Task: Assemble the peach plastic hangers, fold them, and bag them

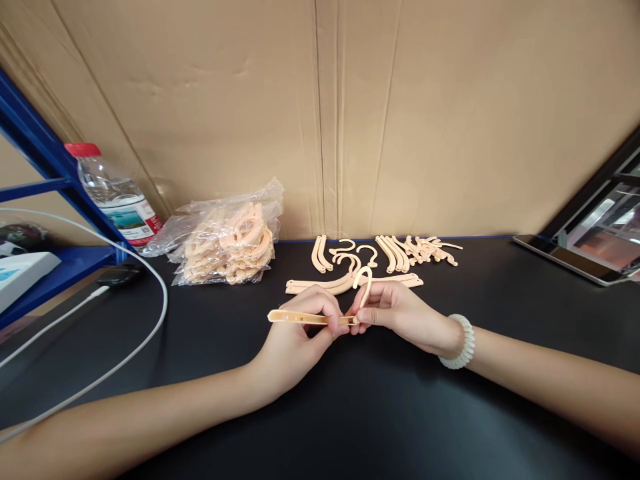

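Observation:
My left hand (303, 333) is closed around a peach plastic hanger arm (295, 318), whose free end points left. Between the fingers of my right hand (387, 310) is a peach hanger hook (367, 287), its curve standing upward. The hook's base meets the right end of the arm at my fingertips; whether they are joined is hidden by the fingers. Just behind my hands lie assembled-looking hanger pieces (320, 287) on the black table. Beyond them are loose hooks (367, 253), curved hanger arms (393, 253) and a heap of small peach parts (433, 250).
A clear plastic bag (225, 240) full of peach hanger parts sits at the back left, beside a red-capped water bottle (123, 200). A white cable (163, 300) loops across the left side. A tablet (570, 260) lies at the back right, before a cardboard wall (450, 120).

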### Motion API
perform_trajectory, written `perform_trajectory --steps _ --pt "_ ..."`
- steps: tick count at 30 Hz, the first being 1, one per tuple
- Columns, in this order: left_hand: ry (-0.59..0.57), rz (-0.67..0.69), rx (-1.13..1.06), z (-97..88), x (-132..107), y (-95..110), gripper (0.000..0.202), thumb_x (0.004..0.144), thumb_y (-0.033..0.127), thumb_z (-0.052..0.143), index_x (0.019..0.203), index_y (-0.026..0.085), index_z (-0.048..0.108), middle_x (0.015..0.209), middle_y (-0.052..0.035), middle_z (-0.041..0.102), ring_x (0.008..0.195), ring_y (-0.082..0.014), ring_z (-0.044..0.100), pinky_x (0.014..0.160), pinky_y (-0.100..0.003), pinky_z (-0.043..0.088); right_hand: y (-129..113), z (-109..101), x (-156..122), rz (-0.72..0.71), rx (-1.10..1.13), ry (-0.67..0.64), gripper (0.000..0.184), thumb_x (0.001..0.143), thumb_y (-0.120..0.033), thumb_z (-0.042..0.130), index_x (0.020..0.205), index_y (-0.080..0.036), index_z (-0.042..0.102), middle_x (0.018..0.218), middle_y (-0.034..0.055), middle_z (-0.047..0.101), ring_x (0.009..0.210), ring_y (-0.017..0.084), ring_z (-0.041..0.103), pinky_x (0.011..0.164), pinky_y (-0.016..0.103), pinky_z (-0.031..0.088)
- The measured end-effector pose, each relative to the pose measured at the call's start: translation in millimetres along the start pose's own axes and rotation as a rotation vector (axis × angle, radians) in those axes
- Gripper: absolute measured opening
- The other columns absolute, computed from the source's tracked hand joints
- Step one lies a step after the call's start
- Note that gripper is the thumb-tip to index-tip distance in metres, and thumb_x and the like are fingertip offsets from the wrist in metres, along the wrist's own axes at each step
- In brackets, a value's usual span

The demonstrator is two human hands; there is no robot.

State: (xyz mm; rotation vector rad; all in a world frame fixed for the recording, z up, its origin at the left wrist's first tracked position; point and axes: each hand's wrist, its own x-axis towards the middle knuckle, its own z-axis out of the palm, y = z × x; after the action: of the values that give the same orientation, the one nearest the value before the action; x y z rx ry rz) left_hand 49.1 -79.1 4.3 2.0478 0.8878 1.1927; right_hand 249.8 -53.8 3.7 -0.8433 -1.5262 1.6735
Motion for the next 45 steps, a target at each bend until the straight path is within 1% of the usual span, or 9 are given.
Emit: perform_trajectory --steps 6,12,16,20,23,26,33,39,45 --pt "-0.028 -0.098 -0.095 1.0 1.6 0.2 0.022 0.082 0.01 0.065 0.065 0.018 0.054 0.074 -0.0001 0.057 0.07 -0.0141 0.056 0.062 -0.025 0.047 3.3 6.1 -1.0 -0.041 -0.039 0.065 0.026 0.072 -0.035 0.081 0.075 -0.014 0.066 0.069 0.0009 0.067 0.064 0.013 0.064 0.066 0.028 0.054" --pt "-0.012 -0.135 -0.079 0.8 1.7 3.9 0.021 0.08 0.017 0.068 0.065 0.018 0.053 0.072 0.0008 0.055 0.07 -0.014 0.054 0.062 -0.025 0.044 3.5 9.1 -0.4 -0.074 -0.011 0.079 0.026 0.071 -0.035 0.082 0.071 -0.016 0.064 0.068 -0.0011 0.065 0.059 0.011 0.061 0.062 0.027 0.052" --pt "0.042 -0.278 -0.249 1.3 1.9 0.7 0.02 0.079 0.024 0.072 0.077 0.018 0.053 0.077 0.0028 0.054 0.069 -0.012 0.057 0.064 -0.026 0.049 3.4 9.9 -1.2 -0.089 0.015 0.074 0.024 0.071 -0.035 0.082 0.073 -0.016 0.067 0.069 -0.0001 0.066 0.062 0.012 0.062 0.064 0.028 0.052" --pt "0.051 -0.347 -0.357 1.3 3.8 -2.0 0.022 0.078 0.023 0.074 0.082 0.018 0.052 0.077 0.0022 0.059 0.076 -0.0134 0.062 0.071 -0.027 0.053 4.7 9.3 -2.0 -0.134 -0.01 0.095 0.019 0.071 -0.032 0.083 0.075 -0.017 0.071 0.073 -0.0003 0.067 0.066 0.011 0.059 0.066 0.027 0.05" --pt "0.063 -0.369 -0.367 1.3 5.2 -1.4 0.023 0.077 0.021 0.074 0.08 0.018 0.052 0.076 0.0025 0.059 0.076 -0.0133 0.062 0.072 -0.027 0.054 5.2 8.6 -2.6 -0.142 -0.053 0.091 0.019 0.077 -0.035 0.078 0.078 -0.017 0.073 0.078 0.002 0.069 0.069 0.012 0.059 0.066 0.027 0.05" --pt "0.024 -0.39 -0.385 1.6 6.1 0.4 0.021 0.079 0.021 0.071 0.08 0.018 0.05 0.074 0.0026 0.06 0.073 -0.0132 0.063 0.07 -0.028 0.055 5.0 8.4 -3.1 -0.136 -0.083 0.08 0.022 0.081 -0.038 0.073 0.087 -0.017 0.073 0.08 0.0026 0.069 0.068 0.011 0.058 0.065 0.027 0.05" --pt "-0.114 -0.445 -0.367 2.9 7.0 0.1 0.025 0.077 0.023 0.073 0.081 0.019 0.049 0.08 0.0006 0.065 0.075 -0.015 0.067 0.071 -0.029 0.054 1.7 10.0 -3.8 -0.129 -0.066 0.113 0.024 0.076 -0.037 0.078 0.083 -0.018 0.064 0.076 -0.0002 0.066 0.064 0.011 0.059 0.062 0.027 0.051" --pt "-0.124 -0.429 -0.413 3.2 8.0 0.3 0.023 0.078 0.025 0.073 0.079 0.018 0.051 0.076 0.0013 0.064 0.074 -0.0144 0.066 0.07 -0.028 0.053 -1.4 11.3 -5.0 -0.209 -0.142 0.109 0.024 0.08 -0.038 0.075 0.077 -0.018 0.063 0.074 -0.0006 0.063 0.061 0.01 0.057 0.059 0.025 0.05" --pt "-0.109 -0.451 -0.409 2.0 10.2 3.3 0.023 0.077 0.027 0.073 0.08 0.016 0.053 0.076 0.0015 0.062 0.066 -0.0127 0.065 0.064 -0.028 0.055 -2.2 9.0 -4.7 -0.184 -0.117 0.123 0.027 0.082 -0.042 0.072 0.08 -0.018 0.061 0.07 -0.001 0.063 0.058 0.009 0.054 0.058 0.024 0.049"
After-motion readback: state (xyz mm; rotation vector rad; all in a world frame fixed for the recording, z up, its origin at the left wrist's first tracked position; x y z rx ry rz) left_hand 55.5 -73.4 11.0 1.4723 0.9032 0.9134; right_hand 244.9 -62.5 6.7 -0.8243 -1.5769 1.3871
